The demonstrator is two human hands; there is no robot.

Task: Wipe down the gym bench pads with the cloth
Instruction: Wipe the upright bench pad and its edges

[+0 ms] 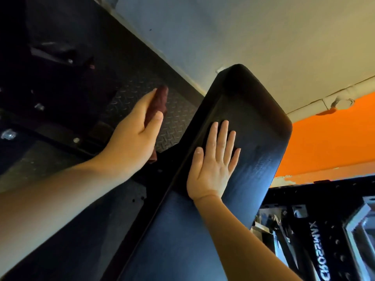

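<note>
Orange wall (324,142), diamond-plate floor (174,110), bench pad (253,138)

Black bench pad (253,159), tilted upward, rounded top corners, dark red cloth (157,102) bunched in left hand (132,138), beside pad's left edge

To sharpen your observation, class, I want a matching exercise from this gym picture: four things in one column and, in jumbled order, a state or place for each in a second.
Column 1
1. left hand
2. right hand
3. bunched dark red cloth
4. black textured bench pad

Column 2
A. lies under a flat palm
B. is held to the left of the pad
C. has fingers straight and spread
D. is curled round fabric

Pairs: 1-D, 2-C, 3-B, 4-A
</note>
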